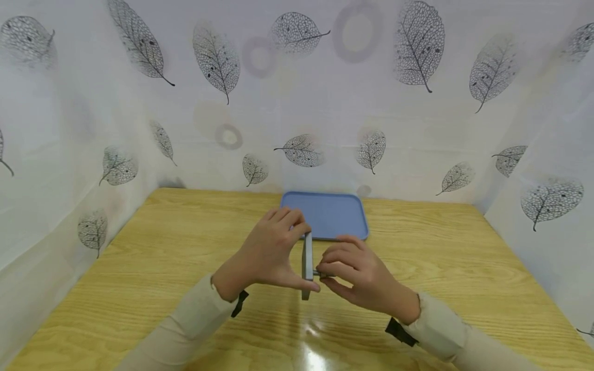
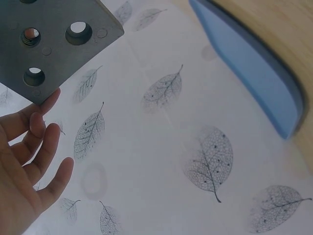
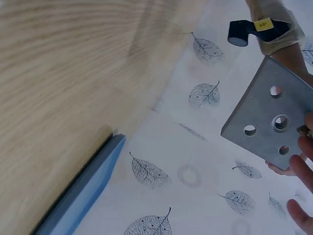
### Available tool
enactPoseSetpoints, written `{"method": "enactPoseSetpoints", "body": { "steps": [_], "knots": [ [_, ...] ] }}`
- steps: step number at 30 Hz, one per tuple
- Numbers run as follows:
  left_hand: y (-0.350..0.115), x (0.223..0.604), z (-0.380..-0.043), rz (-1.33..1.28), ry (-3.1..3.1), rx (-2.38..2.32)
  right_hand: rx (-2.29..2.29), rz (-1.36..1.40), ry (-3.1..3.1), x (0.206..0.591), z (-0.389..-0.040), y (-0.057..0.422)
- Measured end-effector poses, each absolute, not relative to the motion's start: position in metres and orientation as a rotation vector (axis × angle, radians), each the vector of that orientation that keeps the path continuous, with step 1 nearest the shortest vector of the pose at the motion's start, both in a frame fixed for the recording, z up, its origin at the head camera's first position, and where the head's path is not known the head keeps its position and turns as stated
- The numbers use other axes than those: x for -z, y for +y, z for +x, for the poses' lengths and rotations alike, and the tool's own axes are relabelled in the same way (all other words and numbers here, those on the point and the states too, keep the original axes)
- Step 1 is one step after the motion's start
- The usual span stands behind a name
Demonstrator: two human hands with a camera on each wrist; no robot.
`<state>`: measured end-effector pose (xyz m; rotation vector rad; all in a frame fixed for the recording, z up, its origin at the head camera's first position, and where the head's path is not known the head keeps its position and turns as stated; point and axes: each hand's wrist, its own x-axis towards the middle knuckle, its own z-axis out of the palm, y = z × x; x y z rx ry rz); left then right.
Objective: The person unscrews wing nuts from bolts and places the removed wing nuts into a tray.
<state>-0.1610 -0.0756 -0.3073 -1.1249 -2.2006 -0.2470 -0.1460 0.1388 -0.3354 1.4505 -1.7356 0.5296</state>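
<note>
Remotely, I watched as the left hand [image 1: 274, 250] gripped a gray, holed plate [image 1: 307, 260] by opposite edges, upright above the wooden table [image 1: 185, 232], and the right hand [image 1: 364, 275] pinched a small metal piece [image 1: 317, 273] at the plate's face.

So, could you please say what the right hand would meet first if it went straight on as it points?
The right hand, with its small metal part, would likely meet the grey metal plate in the left hand first; whether they touch is unclear.
</note>
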Motion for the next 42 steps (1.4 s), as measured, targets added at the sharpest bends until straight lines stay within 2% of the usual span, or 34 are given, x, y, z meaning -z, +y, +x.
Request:
{"method": "enactPoseSetpoints", "body": {
  "steps": [10,24,42],
  "knots": [
    [-0.0761,0.3062,-0.1601,-1.123,-2.207,0.245,-0.231,1.359,-1.531,0.3373,-0.1454,0.1360],
    [-0.0768,0.3057,-0.1597,-1.128,-2.212,0.248,-0.838,1.540,-1.961,0.3336,-0.1469,0.1435],
    [-0.0760,0.3074,-0.1603,-1.129,-2.194,0.235,-0.842,1.559,-1.963,0.3339,-0.1476,0.1427]
  ]
}}
